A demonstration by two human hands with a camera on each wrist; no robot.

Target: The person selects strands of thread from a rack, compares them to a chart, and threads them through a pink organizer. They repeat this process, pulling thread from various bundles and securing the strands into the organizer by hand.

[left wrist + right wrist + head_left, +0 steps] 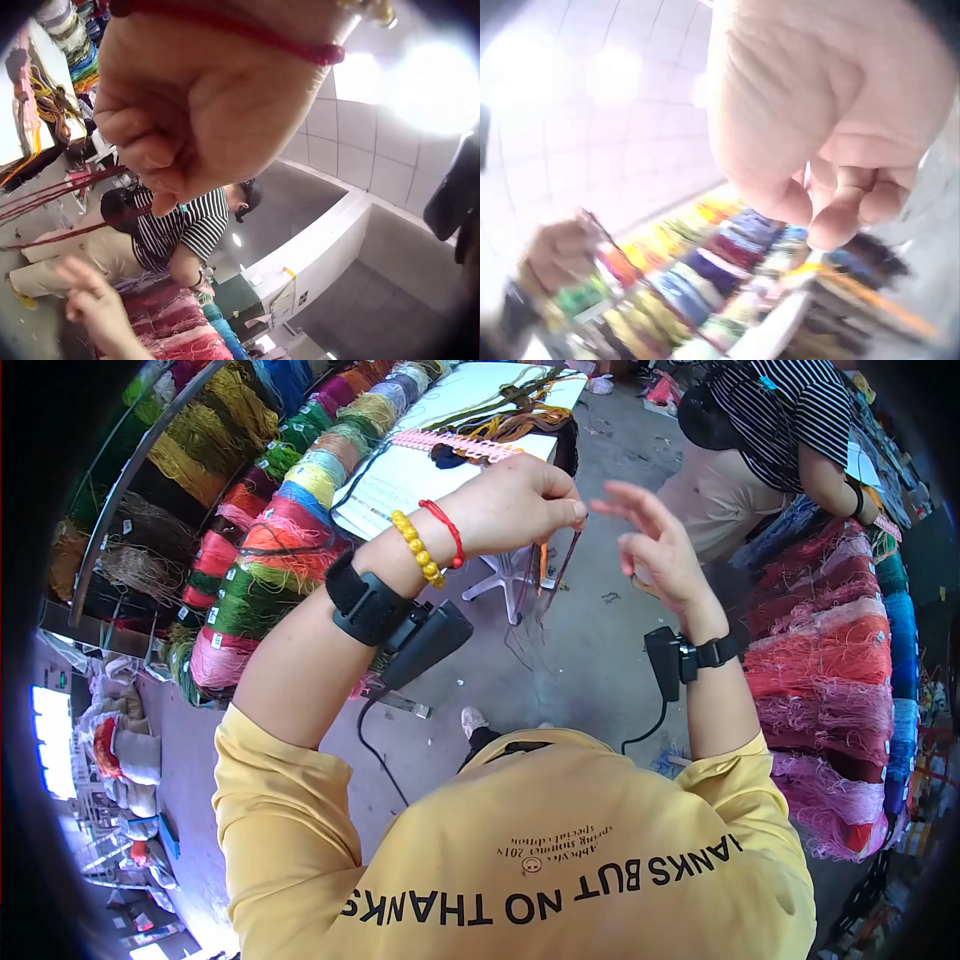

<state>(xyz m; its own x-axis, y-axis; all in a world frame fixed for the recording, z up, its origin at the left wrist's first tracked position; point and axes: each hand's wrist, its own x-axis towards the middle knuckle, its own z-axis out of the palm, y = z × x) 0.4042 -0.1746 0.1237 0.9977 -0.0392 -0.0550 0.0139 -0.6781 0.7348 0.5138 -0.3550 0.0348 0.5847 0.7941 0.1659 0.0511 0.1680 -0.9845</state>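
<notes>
In the head view my left hand (515, 505), wearing a red cord and yellow beads, pinches dark red threads (568, 560) that hang below its fingertips. From that same hand (202, 105), in the left wrist view, the thin strands (67, 196) stretch leftward. Just to its right, my right hand (665, 555) is raised with relaxed, parted fingers and holds nothing I can see. The right wrist view has this hand (817, 97) large, its fingers partly bent, while my left hand (559, 255) is blurred with a dark strand (619, 247) below it.
A white table (370, 500) at the upper left bears pink trim and brown and orange threads. Racks of coloured yarn (240, 600) line the left, and red and pink skeins (820, 680) the right. A person in a striped top (790, 405) bends over at the upper right.
</notes>
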